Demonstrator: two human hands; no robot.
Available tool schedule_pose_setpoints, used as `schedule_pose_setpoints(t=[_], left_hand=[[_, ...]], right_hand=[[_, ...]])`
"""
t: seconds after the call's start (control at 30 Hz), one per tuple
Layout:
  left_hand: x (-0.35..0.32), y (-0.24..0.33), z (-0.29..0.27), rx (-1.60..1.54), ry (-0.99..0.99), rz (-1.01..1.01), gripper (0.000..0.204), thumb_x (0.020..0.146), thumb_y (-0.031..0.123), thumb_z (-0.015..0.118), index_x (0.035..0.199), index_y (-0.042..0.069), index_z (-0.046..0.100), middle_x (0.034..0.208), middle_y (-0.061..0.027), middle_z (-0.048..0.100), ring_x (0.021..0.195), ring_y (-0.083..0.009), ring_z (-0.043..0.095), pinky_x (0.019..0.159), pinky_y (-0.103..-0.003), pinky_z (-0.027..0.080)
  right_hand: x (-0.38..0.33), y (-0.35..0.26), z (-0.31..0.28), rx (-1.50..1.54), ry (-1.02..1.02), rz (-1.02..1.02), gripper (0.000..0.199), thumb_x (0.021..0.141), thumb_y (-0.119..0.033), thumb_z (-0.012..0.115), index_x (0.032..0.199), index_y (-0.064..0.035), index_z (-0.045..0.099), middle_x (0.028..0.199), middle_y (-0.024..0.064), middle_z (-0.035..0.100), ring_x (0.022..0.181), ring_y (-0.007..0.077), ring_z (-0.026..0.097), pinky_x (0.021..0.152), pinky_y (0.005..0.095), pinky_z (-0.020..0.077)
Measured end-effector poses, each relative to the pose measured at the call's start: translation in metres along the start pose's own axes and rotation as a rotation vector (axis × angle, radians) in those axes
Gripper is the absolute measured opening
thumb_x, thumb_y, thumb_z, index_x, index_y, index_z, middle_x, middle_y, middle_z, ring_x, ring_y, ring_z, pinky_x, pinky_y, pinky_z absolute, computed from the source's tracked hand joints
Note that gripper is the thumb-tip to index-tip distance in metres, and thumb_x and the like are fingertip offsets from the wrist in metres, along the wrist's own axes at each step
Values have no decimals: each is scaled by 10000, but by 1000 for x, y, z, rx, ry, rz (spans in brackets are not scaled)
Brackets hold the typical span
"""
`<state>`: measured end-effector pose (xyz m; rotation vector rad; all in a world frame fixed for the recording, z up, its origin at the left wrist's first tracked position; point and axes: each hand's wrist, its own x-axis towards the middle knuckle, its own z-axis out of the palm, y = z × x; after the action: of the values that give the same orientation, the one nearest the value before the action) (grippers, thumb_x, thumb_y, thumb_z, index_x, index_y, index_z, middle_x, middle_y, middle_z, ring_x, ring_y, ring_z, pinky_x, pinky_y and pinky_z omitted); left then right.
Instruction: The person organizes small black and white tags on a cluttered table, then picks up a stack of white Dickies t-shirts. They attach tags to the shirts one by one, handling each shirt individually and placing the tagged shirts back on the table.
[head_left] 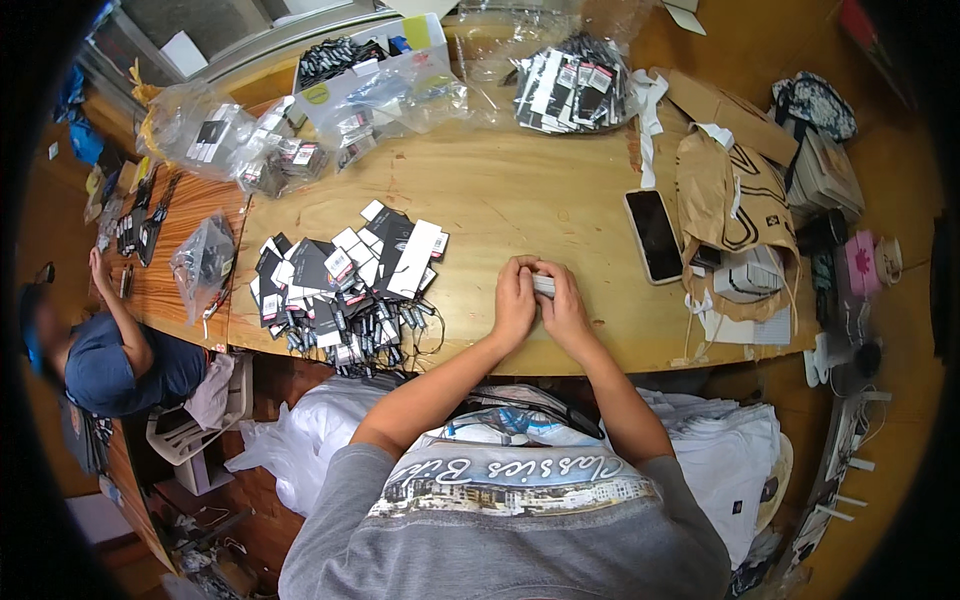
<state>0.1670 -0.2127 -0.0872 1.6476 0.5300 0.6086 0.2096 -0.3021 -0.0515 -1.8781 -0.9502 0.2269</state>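
Whitish, one small stack (544, 286) sits gripped between two hands, the left hand (513, 305) and right hand (567, 308), over the wooden tabletop (480, 190). One heap of tags (330, 275) lies leftward; one phone (653, 237) and one paper bag (725, 190), rightward.

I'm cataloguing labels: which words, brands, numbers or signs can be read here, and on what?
Grey shirt: large pale script across the print; legible, but I don't copy wording.
Loose tag heap: print too small to read.
Bagged tags at back: red-and-white labels, too small to read.
Brown paper bag: black markings, no clear word.
Small stack between left hand and right hand: no readable text.
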Motion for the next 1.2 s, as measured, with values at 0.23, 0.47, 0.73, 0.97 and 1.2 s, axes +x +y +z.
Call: schedule_pose_setpoints(t=[0.23,0.47,0.73,0.97,1.2], left_hand=[[-1,7,5,-144,-114,11,333,852,152,362,1133,-26,358,1073,-209,443,1007,-301,428,867,-331,326],[12,43,-46,-117,-173,26,466,794,91,450,1214,13,262,1167,-172,379,1065,-255,404,896,-328,308],[-59,89,-186,-264,58,-247,286,805,35,454,1083,-2,400,885,-120,551,828,-183,542,757,-284,412],[-343,-60,-364,433,578,-1004,116,767,64,454,735,-19,529,544,-118,539,475,-214,541,433,-320,419],[-448,-101,-321,473,593,-1617,118,763,70,460,727,-15,533,546,-119,539,484,-220,542,438,-322,420]], right_hand=[[4,2,3,-138,-50,-47,395,709,75,414,1094,7,360,1087,205,386,1034,355,351,897,382,283],[80,10,-3,185,-31,57,377,662,87,489,1017,-35,463,955,119,539,925,233,520,757,308,417],[306,9,50,136,352,-79,380,567,55,623,911,-53,503,836,109,569,815,220,548,705,295,428],[365,17,111,-164,-163,190,303,583,-54,673,870,-58,576,875,117,571,808,244,551,694,322,433],[267,-39,28,-306,78,-293,172,716,-68,535,881,-22,542,883,141,512,817,298,504,704,340,401]])
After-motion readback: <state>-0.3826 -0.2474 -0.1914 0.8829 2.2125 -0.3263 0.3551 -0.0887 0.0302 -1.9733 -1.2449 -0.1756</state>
